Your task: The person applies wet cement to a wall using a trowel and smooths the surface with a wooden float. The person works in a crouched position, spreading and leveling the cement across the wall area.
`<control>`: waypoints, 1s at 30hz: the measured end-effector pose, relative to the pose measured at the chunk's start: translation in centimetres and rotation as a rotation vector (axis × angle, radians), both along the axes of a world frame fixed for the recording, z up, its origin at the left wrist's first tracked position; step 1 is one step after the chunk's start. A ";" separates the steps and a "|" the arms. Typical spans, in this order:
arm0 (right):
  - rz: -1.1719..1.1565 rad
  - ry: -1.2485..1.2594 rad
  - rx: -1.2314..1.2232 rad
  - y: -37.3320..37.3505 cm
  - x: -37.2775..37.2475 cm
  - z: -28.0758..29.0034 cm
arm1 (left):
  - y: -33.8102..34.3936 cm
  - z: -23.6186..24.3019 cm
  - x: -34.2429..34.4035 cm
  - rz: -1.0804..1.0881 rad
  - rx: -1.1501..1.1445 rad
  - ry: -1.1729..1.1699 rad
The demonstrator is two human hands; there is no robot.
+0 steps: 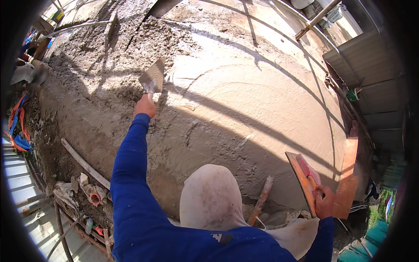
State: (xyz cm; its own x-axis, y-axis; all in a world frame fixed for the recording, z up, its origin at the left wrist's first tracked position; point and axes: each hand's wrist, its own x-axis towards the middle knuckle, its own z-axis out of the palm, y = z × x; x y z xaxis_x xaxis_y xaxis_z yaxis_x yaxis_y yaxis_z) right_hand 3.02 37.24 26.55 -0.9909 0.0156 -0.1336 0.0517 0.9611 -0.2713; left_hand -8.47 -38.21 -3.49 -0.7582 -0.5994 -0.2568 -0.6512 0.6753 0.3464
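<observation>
One outstretched left arm, trowel in hand

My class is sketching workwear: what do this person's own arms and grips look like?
The left sleeve is long, blue, close-fitting and wrinkled; the right sleeve, also blue, is partly out of frame. The left grip and right grip are bare hands, without gloves.

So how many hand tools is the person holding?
2: a trowel in the left hand, toward the upper left, and a float in the right hand, at the lower right. Both hands show; no other held tool is visible.
</observation>
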 end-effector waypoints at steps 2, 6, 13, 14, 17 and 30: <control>-0.046 -0.089 -0.002 -2.4 0.6 -0.6 | -1.1 -0.6 -1.8 -0.011 -0.004 -0.044; 0.045 -0.079 -0.015 -3.4 2.2 -3.0 | 1.8 -4.7 -6.8 -0.059 0.080 -0.182; -0.047 -0.163 0.056 -3.6 6.0 -2.3 | 6.9 -17.3 -7.9 -0.265 0.147 0.063; 0.007 -0.148 -0.023 -4.4 4.9 -4.0 | 0.2 -18.9 -7.6 -0.359 0.185 0.077; 0.025 -0.145 -0.007 -5.0 4.7 -3.7 | 4.5 -19.0 -9.4 0.021 0.725 0.209; -0.524 0.143 -0.657 5.3 1.6 -6.5 | 6.6 -11.4 -4.5 0.080 0.927 0.345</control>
State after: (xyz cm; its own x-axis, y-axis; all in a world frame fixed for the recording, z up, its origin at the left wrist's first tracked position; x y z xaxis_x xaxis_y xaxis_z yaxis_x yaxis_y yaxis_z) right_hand 4.61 42.56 20.02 -0.8856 0.4396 -0.1500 0.3682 0.4676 -0.8036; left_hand -13.00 -31.58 -14.87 -0.8456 -0.3256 -0.4230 -0.4473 -0.0001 0.8944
